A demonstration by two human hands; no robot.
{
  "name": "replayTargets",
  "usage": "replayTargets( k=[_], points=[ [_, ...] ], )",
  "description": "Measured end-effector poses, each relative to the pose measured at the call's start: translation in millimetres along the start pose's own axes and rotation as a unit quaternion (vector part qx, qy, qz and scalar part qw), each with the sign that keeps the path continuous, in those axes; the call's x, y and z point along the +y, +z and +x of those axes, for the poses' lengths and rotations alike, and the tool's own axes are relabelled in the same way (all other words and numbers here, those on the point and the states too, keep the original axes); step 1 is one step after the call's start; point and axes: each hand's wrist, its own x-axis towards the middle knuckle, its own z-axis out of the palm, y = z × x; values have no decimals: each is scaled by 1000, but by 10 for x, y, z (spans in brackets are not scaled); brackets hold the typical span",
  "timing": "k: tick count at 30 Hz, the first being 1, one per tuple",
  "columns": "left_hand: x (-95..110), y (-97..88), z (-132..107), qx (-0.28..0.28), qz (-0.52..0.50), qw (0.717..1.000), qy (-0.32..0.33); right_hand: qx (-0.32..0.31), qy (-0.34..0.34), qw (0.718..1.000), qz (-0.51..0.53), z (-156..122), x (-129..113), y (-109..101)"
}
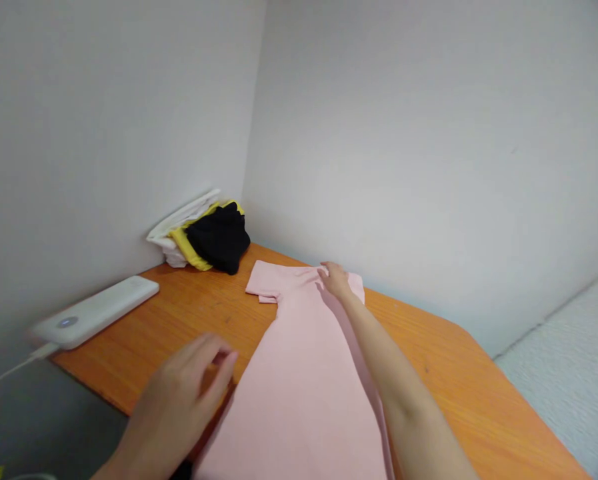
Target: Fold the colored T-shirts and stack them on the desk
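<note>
A pale pink short-sleeved garment (311,373) lies stretched lengthwise over the wooden table, its sleeves toward the back wall and its lower part running out of view at the bottom. Whether it is a T-shirt or a dress, I cannot tell. My right hand (335,280) rests on its far end between the sleeves, fingers apart on slightly wrinkled cloth. Left of the garment, my left hand (186,383) hovers near its side edge. Its fingers are loosely curved, with a gap between thumb and forefinger and nothing visible in them.
Bunched white, yellow and black clothes (219,240) sit in the back left corner. A white power bank (101,310) with a cable (13,370) lies along the left wall. Walls border the wooden table (443,373) at the left and back; its left front edge drops off.
</note>
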Motion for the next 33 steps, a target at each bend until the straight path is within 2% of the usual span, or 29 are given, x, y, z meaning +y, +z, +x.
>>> replayTargets(
  k=[1,4,6,8,11,15,18,21,24,28,30,31,33],
  points=[
    [-9,90,284,-38,35,998,25,2,-14,1000,1,81,-68,22],
    [-99,430,1038,-90,174,979,58,3,-41,999,-5,275,-227,117],
    [-201,636,1372,-110,237,963,66,1,-51,999,-14,358,-263,173],
    [-294,770,1562,-123,258,955,76,-4,-61,998,-24,417,-244,197],
    [-337,834,1681,-125,262,953,91,8,-76,997,-33,492,-175,157],
    [-246,852,1755,-114,264,954,87,69,-73,994,-39,535,-178,72],
    [-222,933,1828,-133,271,952,40,106,-60,991,-62,425,-270,74],
    [-290,1039,1946,-143,280,949,-39,118,-38,989,-81,176,-278,109],
    [-378,1148,2110,-142,278,944,-102,84,-4,994,-64,-132,-23,157],
    [-416,1332,2322,-154,256,945,-130,-36,101,994,-35,-457,620,222],
    [-398,1432,2395,-168,242,945,-138,-83,135,987,-26,-545,851,222],
    [-382,1479,2417,-178,234,945,-142,-90,145,985,-28,-572,900,212],
    [-340,1554,2429,-196,213,946,-147,-67,145,986,-45,-613,848,177]
  ],
)
